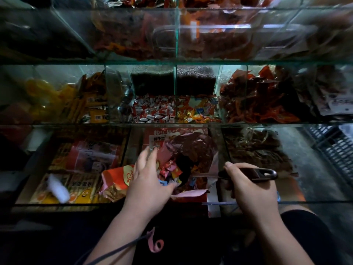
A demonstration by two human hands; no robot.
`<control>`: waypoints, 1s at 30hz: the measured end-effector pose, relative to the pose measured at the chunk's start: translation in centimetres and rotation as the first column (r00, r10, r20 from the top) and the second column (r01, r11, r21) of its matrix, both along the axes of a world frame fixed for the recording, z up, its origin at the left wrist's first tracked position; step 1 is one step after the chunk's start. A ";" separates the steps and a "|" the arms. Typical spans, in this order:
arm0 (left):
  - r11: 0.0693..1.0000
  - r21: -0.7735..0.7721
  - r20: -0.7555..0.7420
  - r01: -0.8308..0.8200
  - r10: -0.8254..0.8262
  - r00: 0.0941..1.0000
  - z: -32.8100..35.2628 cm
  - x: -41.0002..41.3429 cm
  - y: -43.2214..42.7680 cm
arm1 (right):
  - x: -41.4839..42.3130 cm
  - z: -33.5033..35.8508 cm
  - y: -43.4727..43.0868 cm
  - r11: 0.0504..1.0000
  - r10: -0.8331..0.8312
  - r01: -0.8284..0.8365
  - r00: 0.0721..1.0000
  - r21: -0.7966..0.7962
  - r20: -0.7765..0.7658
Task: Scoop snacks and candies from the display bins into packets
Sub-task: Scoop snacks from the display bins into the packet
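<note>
Your right hand (250, 190) has its fingers wrapped around the dark handle of a scoop (264, 174), whose front end reaches into the open mouth of a pink foil packet (193, 148). The packet sits in the middle bin of the lowest tier of the glass display case (172, 63), close to its front edge, and holds a heap of mixed wrapped candies (171, 169). Your left hand (149, 180) lies on the packet's left rim, fingers spread and fairly straight, thumb at the near lip; it is not clenched on anything. Just left of that hand lies a crumpled red-and-gold packet (116, 181).

One tier up, one bin holds red-and-white wrapped candies (152, 110), and the bin to its right holds orange and yellow sweets (196, 110). Further right is a bin of red sachets (257, 100). On the lowest tier's right side, a bin holds brown dried strips (257, 148).
</note>
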State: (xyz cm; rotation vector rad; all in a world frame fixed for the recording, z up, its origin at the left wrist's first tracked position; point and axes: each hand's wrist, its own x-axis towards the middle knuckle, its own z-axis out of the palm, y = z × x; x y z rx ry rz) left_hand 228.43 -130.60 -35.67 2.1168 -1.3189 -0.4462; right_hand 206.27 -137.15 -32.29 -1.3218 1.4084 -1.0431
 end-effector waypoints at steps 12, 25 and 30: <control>0.986 0.148 0.139 -0.072 0.051 0.989 0.3 -2.4 -2.7 | -0.2 0.3 0.7 1.000 -0.022 0.021 0.996 0.013 0.086; 0.985 0.171 0.039 -0.023 0.017 0.999 -0.8 -0.5 -1.1 | 0.9 -0.7 1.3 0.997 -0.042 0.031 0.989 0.077 0.144; 0.973 0.217 0.045 0.078 -0.090 0.995 -0.8 -0.8 -1.4 | -1.0 1.7 2.0 0.999 -0.035 0.029 0.981 0.033 0.192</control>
